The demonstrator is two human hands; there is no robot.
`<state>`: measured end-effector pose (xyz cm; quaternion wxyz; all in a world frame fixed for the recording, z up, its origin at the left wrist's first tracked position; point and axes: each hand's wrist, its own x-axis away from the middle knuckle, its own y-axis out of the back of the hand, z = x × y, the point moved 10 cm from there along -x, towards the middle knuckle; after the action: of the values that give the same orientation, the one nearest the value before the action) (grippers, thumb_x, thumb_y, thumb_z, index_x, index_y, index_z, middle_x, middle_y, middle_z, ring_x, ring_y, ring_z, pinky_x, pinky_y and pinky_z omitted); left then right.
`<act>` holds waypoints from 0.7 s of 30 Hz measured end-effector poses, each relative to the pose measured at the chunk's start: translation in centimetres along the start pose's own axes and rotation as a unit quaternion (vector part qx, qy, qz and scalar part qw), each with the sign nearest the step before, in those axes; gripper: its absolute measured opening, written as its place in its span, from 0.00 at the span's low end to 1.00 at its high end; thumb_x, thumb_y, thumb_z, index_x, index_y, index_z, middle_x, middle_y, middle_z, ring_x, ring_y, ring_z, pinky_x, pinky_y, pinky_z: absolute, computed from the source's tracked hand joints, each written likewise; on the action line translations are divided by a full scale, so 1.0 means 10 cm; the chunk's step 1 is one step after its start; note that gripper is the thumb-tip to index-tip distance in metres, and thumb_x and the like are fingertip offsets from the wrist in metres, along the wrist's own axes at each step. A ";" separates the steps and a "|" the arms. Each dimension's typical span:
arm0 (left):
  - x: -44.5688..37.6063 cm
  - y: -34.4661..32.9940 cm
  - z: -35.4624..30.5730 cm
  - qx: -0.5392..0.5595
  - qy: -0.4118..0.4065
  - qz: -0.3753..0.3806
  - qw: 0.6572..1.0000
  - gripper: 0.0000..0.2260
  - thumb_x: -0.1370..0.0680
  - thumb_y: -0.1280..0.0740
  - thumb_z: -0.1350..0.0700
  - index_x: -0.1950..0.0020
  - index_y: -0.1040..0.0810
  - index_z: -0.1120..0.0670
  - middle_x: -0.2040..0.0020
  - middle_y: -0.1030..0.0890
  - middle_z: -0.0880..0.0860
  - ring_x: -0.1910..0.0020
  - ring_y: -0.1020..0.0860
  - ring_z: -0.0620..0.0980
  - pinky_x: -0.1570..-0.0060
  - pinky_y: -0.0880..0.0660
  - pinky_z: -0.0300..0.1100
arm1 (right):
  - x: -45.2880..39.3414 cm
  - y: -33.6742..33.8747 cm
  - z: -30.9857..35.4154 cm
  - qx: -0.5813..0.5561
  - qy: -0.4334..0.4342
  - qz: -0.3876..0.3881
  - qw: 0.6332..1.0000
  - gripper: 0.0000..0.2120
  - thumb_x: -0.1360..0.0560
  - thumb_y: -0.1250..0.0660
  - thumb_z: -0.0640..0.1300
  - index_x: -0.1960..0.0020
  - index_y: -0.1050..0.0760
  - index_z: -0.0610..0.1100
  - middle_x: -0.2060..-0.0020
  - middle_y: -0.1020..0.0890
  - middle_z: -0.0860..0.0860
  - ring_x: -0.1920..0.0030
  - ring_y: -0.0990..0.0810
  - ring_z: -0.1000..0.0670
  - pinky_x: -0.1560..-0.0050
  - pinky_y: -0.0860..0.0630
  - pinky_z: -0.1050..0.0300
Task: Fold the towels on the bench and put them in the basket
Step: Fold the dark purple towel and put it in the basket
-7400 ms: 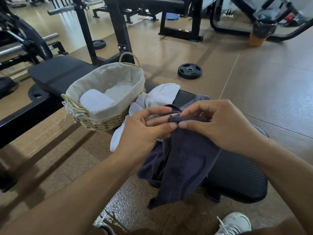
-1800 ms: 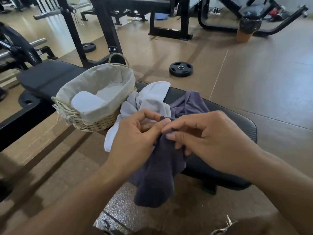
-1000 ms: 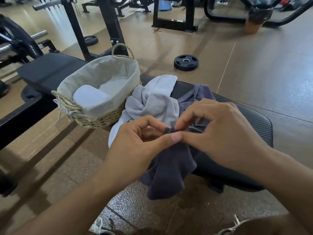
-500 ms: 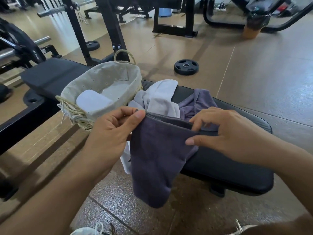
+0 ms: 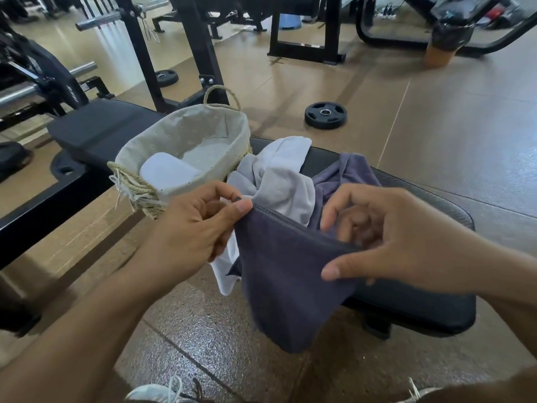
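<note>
A dark purple towel point(image 5: 287, 274) hangs in front of the black bench point(image 5: 412, 301), stretched along its top edge between my hands. My left hand point(image 5: 197, 228) pinches its left corner. My right hand point(image 5: 386, 237) grips the top edge on the right. Behind it a white towel point(image 5: 279, 175) lies crumpled on the bench, with more purple cloth point(image 5: 348, 173) to its right. A wicker basket point(image 5: 186, 146) with a pale liner stands on the bench at the left, holding one folded white towel point(image 5: 168, 173).
A black weight plate point(image 5: 325, 115) lies on the brown floor behind the bench. Black rack uprights point(image 5: 200, 48) and a barbell point(image 5: 37, 88) stand at the back left. My white shoes point(image 5: 157, 394) show at the bottom edge.
My hands, pinched together on the purple towel a second ago, have moved apart, spreading its top edge taut between them. The towel now hangs flatter.
</note>
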<state>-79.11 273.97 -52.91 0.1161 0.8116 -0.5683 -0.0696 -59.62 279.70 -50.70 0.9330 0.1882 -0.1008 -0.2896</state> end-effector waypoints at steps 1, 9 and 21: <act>0.01 -0.04 0.02 0.017 0.018 0.021 0.999 0.13 0.26 0.33 0.47 0.54 0.24 0.57 0.74 0.25 0.54 0.79 0.30 0.51 0.79 0.33 0.37 | 0.03 -0.10 0.05 0.011 0.009 0.012 1.000 0.18 0.37 0.17 0.47 0.55 0.24 0.55 0.66 0.17 0.53 0.69 0.21 0.55 0.66 0.23 0.62; 0.18 -0.33 -0.02 -0.059 -0.011 0.109 0.992 0.19 0.24 0.26 0.45 0.69 0.29 0.51 0.76 0.31 0.48 0.77 0.35 0.46 0.76 0.37 0.35 | 0.25 -1.00 0.18 0.107 0.017 0.228 0.968 0.16 0.25 0.24 0.45 0.41 0.22 0.58 0.52 0.18 0.67 0.54 0.18 0.64 0.53 0.26 0.73; 0.56 -0.67 -0.18 -0.200 -0.088 0.308 0.926 0.17 0.26 0.27 0.65 0.49 0.26 0.45 0.67 0.26 0.53 0.75 0.32 0.45 0.72 0.31 0.38 | -0.07 -0.59 -0.30 0.241 0.031 0.120 0.963 0.24 0.27 0.24 0.57 0.34 0.25 0.59 0.42 0.18 0.63 0.41 0.21 0.62 0.39 0.25 0.61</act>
<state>-70.65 271.10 -52.89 0.2415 0.5473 -0.7721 -0.2143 -62.28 276.44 -55.87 0.8907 0.4029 -0.1601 -0.1364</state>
